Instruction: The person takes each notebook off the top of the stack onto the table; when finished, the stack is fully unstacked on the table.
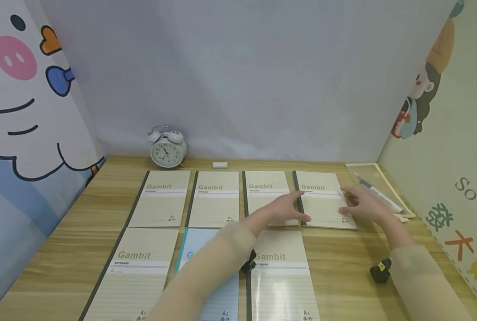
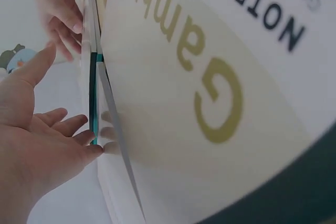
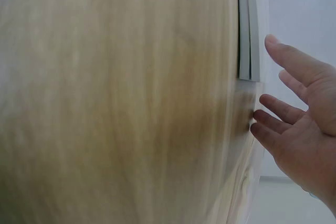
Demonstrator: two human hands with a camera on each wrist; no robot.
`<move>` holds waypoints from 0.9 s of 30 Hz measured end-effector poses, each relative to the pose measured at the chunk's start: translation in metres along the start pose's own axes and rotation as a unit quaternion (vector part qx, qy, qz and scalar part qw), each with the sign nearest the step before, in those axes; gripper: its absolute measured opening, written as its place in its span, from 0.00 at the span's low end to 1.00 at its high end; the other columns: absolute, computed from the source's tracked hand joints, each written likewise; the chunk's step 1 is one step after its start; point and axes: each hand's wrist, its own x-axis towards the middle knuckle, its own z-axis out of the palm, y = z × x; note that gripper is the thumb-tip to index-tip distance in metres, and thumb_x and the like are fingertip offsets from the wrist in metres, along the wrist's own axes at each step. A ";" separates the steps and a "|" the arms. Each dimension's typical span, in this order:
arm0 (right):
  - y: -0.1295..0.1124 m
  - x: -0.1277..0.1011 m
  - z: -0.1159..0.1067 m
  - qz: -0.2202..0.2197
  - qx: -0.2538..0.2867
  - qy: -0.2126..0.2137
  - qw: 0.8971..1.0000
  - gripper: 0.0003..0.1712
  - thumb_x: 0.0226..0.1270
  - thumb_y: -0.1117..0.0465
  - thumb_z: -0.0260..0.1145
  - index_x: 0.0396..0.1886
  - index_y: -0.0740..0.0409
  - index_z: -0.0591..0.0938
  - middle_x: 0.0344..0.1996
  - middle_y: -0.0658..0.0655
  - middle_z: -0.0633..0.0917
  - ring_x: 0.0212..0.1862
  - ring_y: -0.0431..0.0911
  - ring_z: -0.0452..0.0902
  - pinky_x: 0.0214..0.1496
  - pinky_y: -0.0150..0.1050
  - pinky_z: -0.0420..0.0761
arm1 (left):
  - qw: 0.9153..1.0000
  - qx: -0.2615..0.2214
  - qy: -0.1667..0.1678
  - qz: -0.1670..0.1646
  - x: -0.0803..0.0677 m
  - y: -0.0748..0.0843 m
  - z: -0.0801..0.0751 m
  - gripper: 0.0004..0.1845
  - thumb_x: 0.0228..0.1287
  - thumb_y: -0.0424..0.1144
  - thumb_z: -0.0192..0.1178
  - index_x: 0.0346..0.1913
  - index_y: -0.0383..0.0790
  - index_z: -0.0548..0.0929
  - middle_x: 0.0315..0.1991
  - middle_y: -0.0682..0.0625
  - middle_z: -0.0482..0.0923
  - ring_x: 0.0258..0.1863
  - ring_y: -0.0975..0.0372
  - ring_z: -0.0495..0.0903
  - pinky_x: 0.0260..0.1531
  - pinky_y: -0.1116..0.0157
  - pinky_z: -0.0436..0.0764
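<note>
Head view first: seven Gambit notebooks lie flat on the wooden surface (image 1: 82, 209), four in a far row and three nearer. Both hands reach to the rightmost notebook of the far row (image 1: 324, 198). The left hand (image 1: 286, 207) lies at that notebook's dark spine, on the seam with its neighbouring notebook (image 1: 267, 194), fingers stretched out and released, tips on the cover's left part. The right hand (image 1: 360, 205) hovers or rests at the notebook's right edge, fingers spread and relaxed, grasping nothing. An alarm clock (image 1: 167, 150) and a small white eraser (image 1: 219, 165) sit behind the far row; a clear folder with pens (image 1: 376, 189) lies just right of the right hand.

Left wrist view: the left hand (image 2: 37, 145) is open, its fingertips (image 2: 94, 149) touching the notebook's edge, while the near notebook's cover (image 2: 210, 108) fills the frame. The right hand (image 2: 58, 11) shows beyond, fingers loose.

Right wrist view: the right hand (image 3: 302, 135) is open, fingers straight, tips just beside the notebook's corner (image 3: 251, 30) and close to the blurred surface (image 3: 115, 103); whether they touch I cannot tell.
</note>
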 end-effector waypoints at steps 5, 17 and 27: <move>0.000 0.002 0.002 -0.007 -0.013 -0.003 1.000 0.46 0.60 0.49 0.68 0.69 0.70 0.60 0.66 0.76 0.60 0.66 0.71 0.54 0.63 0.65 0.59 | 1.000 -0.019 0.000 -0.005 0.007 -0.004 0.005 0.47 0.57 0.52 0.66 0.74 0.44 0.51 0.73 0.49 0.54 0.71 0.56 0.56 0.68 0.59 0.59; 0.001 0.008 0.002 0.000 0.020 -0.019 1.000 0.44 0.61 0.50 0.67 0.69 0.68 0.60 0.67 0.76 0.59 0.67 0.72 0.51 0.62 0.67 0.57 | 0.999 -0.028 0.030 -0.029 0.016 -0.004 0.011 0.47 0.57 0.51 0.66 0.74 0.41 0.53 0.73 0.44 0.53 0.72 0.55 0.53 0.69 0.61 0.56; 0.005 0.007 0.001 -0.006 0.050 -0.008 0.999 0.41 0.64 0.53 0.65 0.69 0.69 0.60 0.67 0.76 0.59 0.67 0.72 0.52 0.63 0.67 0.56 | 0.994 -0.096 0.027 -0.032 0.014 -0.007 0.012 0.49 0.57 0.50 0.66 0.74 0.41 0.49 0.74 0.45 0.50 0.72 0.54 0.52 0.69 0.57 0.56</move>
